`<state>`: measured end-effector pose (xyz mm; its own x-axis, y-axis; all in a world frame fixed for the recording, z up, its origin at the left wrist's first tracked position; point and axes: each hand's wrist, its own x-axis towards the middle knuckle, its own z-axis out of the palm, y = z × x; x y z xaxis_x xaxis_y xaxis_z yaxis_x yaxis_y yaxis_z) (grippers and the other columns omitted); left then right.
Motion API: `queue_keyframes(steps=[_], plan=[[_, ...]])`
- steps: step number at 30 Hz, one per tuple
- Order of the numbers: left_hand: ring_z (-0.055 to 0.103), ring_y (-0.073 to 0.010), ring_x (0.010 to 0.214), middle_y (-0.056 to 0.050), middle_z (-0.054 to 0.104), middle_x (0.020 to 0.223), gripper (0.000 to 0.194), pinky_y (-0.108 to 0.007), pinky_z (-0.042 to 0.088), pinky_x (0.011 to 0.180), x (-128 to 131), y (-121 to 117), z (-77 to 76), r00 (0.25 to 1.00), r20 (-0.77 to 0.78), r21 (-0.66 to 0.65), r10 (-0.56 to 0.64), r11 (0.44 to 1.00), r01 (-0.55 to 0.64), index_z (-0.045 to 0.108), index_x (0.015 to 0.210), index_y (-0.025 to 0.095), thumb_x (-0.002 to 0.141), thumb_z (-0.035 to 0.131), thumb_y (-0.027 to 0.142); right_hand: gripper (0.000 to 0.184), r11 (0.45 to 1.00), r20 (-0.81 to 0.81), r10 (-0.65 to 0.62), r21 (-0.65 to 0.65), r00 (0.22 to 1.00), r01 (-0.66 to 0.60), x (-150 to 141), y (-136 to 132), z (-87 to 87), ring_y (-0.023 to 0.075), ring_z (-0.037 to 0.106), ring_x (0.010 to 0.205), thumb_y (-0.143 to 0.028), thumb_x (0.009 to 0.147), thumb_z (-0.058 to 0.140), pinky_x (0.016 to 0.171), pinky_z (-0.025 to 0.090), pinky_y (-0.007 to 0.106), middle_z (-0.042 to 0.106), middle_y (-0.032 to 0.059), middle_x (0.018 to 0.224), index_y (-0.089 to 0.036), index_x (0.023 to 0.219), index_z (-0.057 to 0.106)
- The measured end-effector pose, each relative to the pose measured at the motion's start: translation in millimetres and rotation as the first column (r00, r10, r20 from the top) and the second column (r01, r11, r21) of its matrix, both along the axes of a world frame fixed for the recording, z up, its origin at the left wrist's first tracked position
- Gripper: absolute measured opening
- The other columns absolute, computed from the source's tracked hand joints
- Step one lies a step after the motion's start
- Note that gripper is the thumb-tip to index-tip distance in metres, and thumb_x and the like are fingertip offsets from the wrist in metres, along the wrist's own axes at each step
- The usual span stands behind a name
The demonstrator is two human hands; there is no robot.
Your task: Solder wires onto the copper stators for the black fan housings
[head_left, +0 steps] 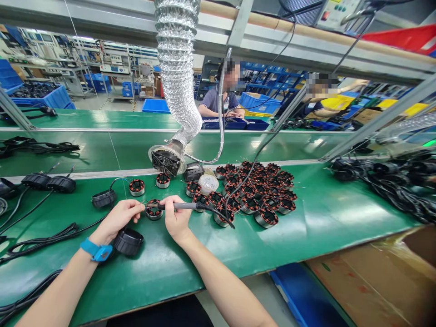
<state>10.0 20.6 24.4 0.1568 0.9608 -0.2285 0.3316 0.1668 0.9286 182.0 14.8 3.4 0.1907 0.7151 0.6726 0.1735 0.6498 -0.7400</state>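
Observation:
My right hand [177,218] is closed round a soldering iron [185,206], its tip pointing left at a small round stator with copper windings [154,211] on the green bench. My left hand [119,218] pinches something thin, a wire I cannot make out clearly, right beside that stator. A blue wrist strap [95,250] sits on my left wrist. A black round housing [128,240] lies just under my left hand.
Several more stators [262,190] are heaped to the right, with a white plastic tub [208,183]. A silver fume duct with fan [166,159] hangs above. Black cables and housings [51,182] lie left, more cables [391,181] right. Two people sit behind the far bench.

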Motion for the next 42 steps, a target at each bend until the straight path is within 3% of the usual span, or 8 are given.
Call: queue_keyframes(steps=[16,32,42], plan=[[0.047,-0.0128,0.051,0.002,0.054,0.053,0.038,-0.025,0.035,0.057,-0.5,0.0,-1.5,1.0,0.002,0.011,0.008,1.0,-0.008,0.056,0.06,0.017,0.067,0.066,0.053,0.03,0.999,0.057,0.027,-0.021,0.998,-0.026,-2.5,-2.9,2.0,0.0153,0.065,0.06,-0.025,0.09,0.045,0.059,0.053,0.026,0.068,0.0024,0.065,-0.02,0.069,0.065],[0.046,-0.0126,0.051,0.002,0.053,0.053,0.038,-0.025,0.035,0.056,0.1,-0.8,-0.4,1.0,-0.003,0.022,0.013,1.0,-0.013,0.056,0.059,0.017,0.068,0.066,0.053,0.033,0.999,0.044,-0.024,-0.036,0.999,0.026,-0.2,-2.1,0.6,0.0156,0.064,0.06,-0.029,0.092,0.043,0.059,0.052,0.026,0.065,0.0023,0.063,-0.019,0.071,0.065],[0.047,-0.0127,0.051,0.002,0.053,0.054,0.041,-0.025,0.036,0.056,1.3,-1.3,1.1,1.0,-0.013,0.033,0.015,0.999,-0.014,0.055,0.058,0.017,0.067,0.066,0.055,0.028,1.0,0.137,-0.02,-0.014,0.99,0.022,0.4,-0.3,2.3,0.016,0.067,0.067,-0.026,0.094,0.043,0.066,0.053,0.027,0.07,0.003,0.074,-0.02,0.081,0.067]])
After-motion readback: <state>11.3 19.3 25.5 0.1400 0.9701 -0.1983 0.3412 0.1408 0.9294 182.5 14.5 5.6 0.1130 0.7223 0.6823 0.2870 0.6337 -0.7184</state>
